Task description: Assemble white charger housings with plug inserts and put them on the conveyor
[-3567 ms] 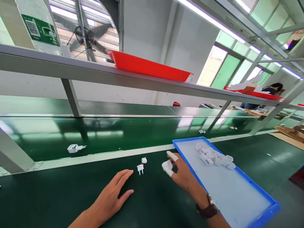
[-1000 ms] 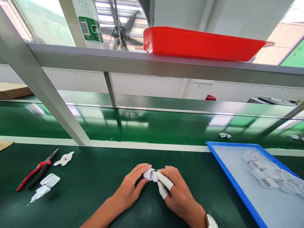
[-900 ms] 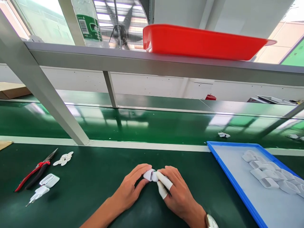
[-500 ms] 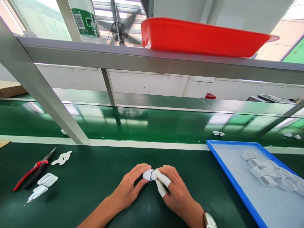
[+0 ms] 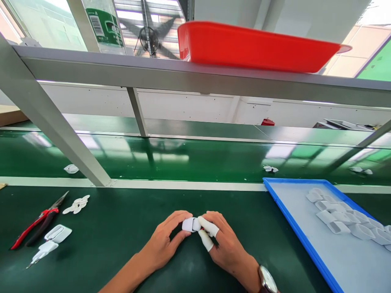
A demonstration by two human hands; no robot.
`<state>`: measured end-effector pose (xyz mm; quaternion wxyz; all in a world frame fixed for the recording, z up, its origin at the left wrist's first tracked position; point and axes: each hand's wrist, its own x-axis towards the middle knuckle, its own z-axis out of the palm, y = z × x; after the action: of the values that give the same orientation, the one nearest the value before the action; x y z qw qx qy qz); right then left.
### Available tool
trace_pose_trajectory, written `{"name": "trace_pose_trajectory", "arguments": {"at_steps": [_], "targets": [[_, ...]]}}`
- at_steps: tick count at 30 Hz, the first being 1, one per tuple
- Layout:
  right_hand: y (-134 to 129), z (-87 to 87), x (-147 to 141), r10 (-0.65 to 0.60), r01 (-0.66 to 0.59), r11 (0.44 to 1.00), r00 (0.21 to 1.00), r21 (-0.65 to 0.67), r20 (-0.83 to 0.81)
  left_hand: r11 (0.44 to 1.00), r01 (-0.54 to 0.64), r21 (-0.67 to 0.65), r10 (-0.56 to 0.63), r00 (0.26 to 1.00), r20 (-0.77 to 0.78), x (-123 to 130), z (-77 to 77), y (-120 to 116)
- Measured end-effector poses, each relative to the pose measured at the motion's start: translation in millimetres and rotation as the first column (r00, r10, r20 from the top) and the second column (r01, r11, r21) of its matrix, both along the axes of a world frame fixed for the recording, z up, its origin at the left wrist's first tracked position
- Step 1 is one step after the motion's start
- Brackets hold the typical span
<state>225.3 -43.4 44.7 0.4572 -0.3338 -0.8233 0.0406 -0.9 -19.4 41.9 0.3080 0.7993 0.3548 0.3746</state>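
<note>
A small white plastic part (image 5: 191,224) is pinched between my two hands above the dark green table. My left hand (image 5: 167,240) grips its left end with thumb and fingers. My right hand (image 5: 225,244), with white covers on the thumb and a finger, presses the right end, which the fingertips partly hide. Off to the left lie pliers (image 5: 41,223) with red and black handles, a cluster of flat white pieces (image 5: 76,204), and more white plastic pieces (image 5: 58,233) in a line with a thin pointed tip.
A blue-rimmed tray (image 5: 295,228) on the right holds several white plastic parts (image 5: 345,215). Behind the table runs a green belt (image 5: 198,162) carrying a few white pieces. A metal shelf bar (image 5: 195,79) crosses overhead, bearing a red tray (image 5: 256,47) and a bottle (image 5: 104,28).
Both hands stay together on the white part, with only slight finger movement. The view has shifted a little, and the white pieces on the green belt have moved left.
</note>
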Motion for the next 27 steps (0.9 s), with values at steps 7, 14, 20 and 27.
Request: {"name": "trace_pose_trajectory", "arguments": {"at_steps": [7,14,20,27], "targets": [[-4.4,7.9,-1.0,-0.006,0.006,1.000,0.999,-0.002,0.047,0.999,0.009,0.046,-0.009,1.000,0.004,0.3,-0.9,-0.7],[-5.0,10.5,0.1,-0.013,0.013,1.000,1.000,0.005,0.029,0.995,-0.003,0.104,0.002,1.000,0.013,-0.6,-2.2,-0.4],[-5.6,8.8,1.1,-0.009,0.009,1.000,0.999,0.019,0.037,0.995,-0.005,0.103,0.003,1.000,0.015,-1.6,-3.8,0.2],[-7.0,8.0,-2.3,0.007,-0.007,1.000,1.000,-0.029,0.009,0.998,-0.015,0.064,0.012,0.998,0.055,1.0,-3.8,-4.8]]}}
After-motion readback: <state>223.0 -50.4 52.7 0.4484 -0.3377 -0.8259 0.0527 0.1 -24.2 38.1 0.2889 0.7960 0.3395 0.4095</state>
